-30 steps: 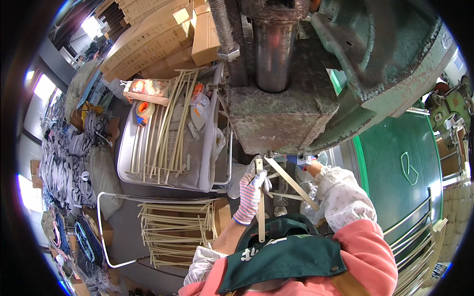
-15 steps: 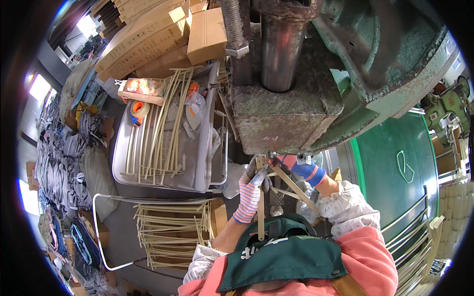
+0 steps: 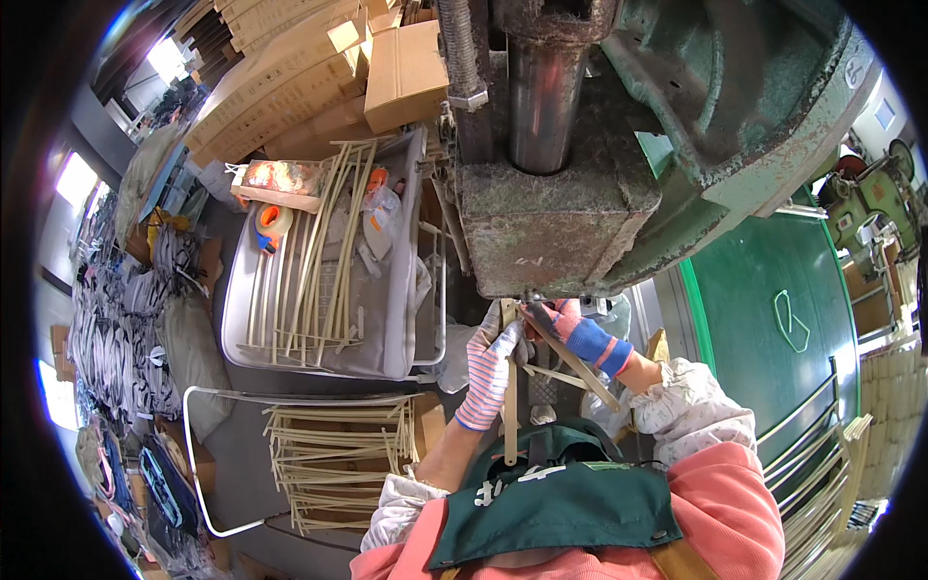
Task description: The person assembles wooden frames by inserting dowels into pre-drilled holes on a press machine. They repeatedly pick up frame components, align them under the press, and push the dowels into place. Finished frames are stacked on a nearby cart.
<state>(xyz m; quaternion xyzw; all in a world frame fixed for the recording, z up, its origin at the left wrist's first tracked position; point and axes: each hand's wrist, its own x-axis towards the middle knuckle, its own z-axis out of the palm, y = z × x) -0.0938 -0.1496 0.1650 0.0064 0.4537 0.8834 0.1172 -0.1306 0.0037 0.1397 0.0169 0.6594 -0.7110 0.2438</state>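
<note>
Just below the heavy block of a press (image 3: 556,232), my two gloved hands are close together. My left hand (image 3: 488,372), in a pale striped glove, is closed around a flat beige strip (image 3: 510,425) that hangs down toward my chest. Wearing a blue and pink glove, my right hand (image 3: 585,338) grips a second flat beige strip (image 3: 580,367), slanting down to the right. The upper ends of both strips nearly meet under the block. Exactly how they touch there is too small to tell.
A grey-white tub (image 3: 401,329) at left holds long beige strips, a tape roll (image 3: 274,222) and plastic bags. More strips (image 3: 338,454) lie in a stack below it. To the right stands a green table (image 3: 773,280) with a wire loop (image 3: 793,324). Cardboard boxes (image 3: 406,72) are piled behind.
My right hand has shifted slightly down, its fingers now further over the upper end of the slanting strip. My left hand stays around its strip. The view has moved a little.
</note>
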